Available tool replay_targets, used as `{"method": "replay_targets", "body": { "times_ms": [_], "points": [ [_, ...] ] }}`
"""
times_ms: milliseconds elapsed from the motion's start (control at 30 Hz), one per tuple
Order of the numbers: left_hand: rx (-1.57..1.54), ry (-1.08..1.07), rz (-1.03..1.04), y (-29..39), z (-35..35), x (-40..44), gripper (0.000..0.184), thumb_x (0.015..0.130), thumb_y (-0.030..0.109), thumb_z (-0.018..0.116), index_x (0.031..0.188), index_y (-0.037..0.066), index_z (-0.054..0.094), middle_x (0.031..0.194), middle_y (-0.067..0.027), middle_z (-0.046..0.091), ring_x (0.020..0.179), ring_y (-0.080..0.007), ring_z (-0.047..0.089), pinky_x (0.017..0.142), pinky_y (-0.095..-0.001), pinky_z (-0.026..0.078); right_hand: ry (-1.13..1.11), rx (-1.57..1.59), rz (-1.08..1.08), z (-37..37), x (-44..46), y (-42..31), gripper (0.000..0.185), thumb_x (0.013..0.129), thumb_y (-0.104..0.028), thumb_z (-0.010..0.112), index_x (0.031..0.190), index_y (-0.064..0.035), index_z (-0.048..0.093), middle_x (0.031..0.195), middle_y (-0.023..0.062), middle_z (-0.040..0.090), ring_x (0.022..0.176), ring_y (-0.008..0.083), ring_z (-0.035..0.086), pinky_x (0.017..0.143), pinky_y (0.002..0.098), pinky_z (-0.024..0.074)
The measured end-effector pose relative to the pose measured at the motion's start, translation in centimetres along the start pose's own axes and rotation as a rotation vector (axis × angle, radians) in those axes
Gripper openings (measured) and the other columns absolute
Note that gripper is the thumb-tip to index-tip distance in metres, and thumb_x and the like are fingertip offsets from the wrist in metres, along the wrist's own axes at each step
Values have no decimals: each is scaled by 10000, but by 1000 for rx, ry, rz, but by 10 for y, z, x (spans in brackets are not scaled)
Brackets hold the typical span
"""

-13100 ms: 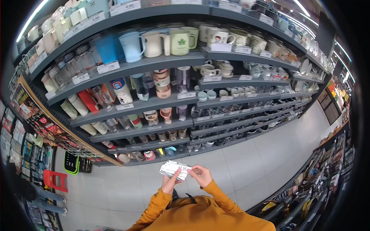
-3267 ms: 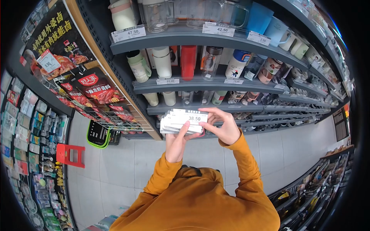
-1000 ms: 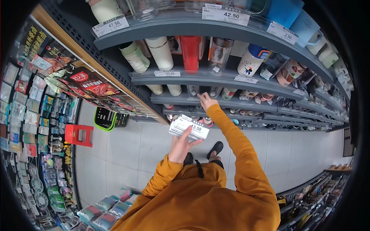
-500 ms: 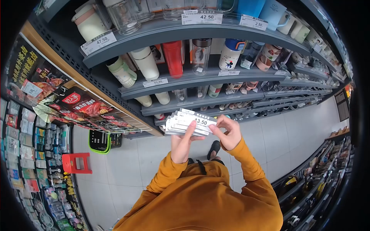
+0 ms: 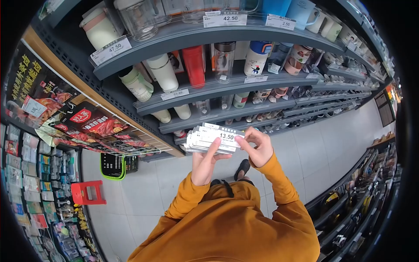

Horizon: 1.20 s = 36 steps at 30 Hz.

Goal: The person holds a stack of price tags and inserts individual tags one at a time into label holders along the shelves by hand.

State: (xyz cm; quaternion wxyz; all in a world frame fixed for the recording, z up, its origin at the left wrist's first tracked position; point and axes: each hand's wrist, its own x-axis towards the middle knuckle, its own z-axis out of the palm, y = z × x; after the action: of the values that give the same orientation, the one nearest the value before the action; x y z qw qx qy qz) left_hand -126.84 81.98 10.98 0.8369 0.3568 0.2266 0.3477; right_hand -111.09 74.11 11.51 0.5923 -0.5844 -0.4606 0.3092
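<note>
A fanned stack of white price tags (image 5: 200, 142) is held in front of my body, and the top one reads 13.50. My left hand (image 5: 205, 165) grips the stack from below, its thumb lying across the front. At the right end of the top tag, my right hand (image 5: 256, 148) pinches the edge between thumb and fingers. Beyond my hands, shelves (image 5: 192, 46) carry cups and bottles, among them a red bottle (image 5: 194, 67) and a white bottle with a blue lid (image 5: 256, 59). Tags reading 47.50 and 42.50 sit on the upper shelf edge.
To the left hang food packets (image 5: 94, 120) on a wire rack beside a wooden post. A red stool (image 5: 88, 192) and a black and green basket (image 5: 113, 166) stand on the tiled floor (image 5: 144, 192). More stocked shelves (image 5: 349, 209) run along the right.
The view has shifted slightly. In the stack, the top tag's price shows more fully and my right fingers sit a little differently at its edge.
</note>
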Motion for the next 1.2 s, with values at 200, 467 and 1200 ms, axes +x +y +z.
{"method": "replay_targets", "body": {
  "times_ms": [200, 467, 1200],
  "points": [
    [-88, -60, -71, -4, 6, 4, 270, 951, 126, 497, 1185, -8, 494, 1084, -119, 613, 917, -213, 648, 710, -344, 581, 44, -31, 32, -10, -8, -8, 166, 869, -88, 634, 781, 16, 539, 716, 53, 595, 651, 89, 586, 613, 229, 470],
    [-74, -137, -153, -31, 37, 12, 263, 955, 124, 486, 1187, -1, 497, 1083, -116, 614, 907, -209, 646, 712, -343, 574, 159, -175, 52, -52, -28, -21, 164, 841, -92, 669, 786, 32, 578, 727, 74, 619, 660, 104, 600, 623, 232, 471],
    [221, -571, -690, -347, 359, -94, 348, 930, 144, 549, 1235, 0, 467, 1129, -120, 582, 1008, -201, 608, 765, -335, 575, 803, -40, 204, -384, -389, 6, 166, 851, -84, 666, 778, 51, 600, 724, 54, 645, 709, 86, 621, 654, 227, 490]
  ]
}}
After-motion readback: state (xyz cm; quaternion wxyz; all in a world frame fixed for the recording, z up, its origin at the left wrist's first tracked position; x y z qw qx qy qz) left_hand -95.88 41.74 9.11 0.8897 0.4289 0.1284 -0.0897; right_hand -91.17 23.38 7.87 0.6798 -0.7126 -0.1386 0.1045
